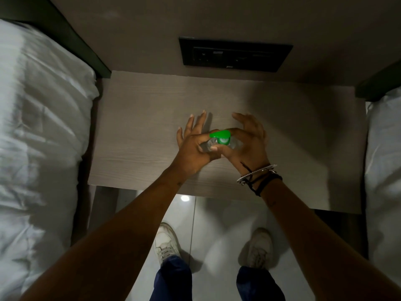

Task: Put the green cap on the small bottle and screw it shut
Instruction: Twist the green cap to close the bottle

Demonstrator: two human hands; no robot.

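A small clear bottle point(208, 146) is held over the middle of the bedside table point(138, 118), mostly hidden between both hands. My left hand point(192, 148) pinches the bottle's body with thumb and forefinger, its other fingers spread upward. The green cap point(222, 136), with a flip lid standing open to the left, sits at the bottle's mouth. My right hand point(249, 144) grips the cap from the right with thumb and fingers curled around it. Whether the cap sits straight on the threads is hidden.
A black socket panel point(235, 54) is set in the wall behind the table. White bedding point(41, 127) lies at the left, and more bedding point(384, 148) at the right. Below the table's near edge are a glossy floor and my two white shoes point(166, 244).
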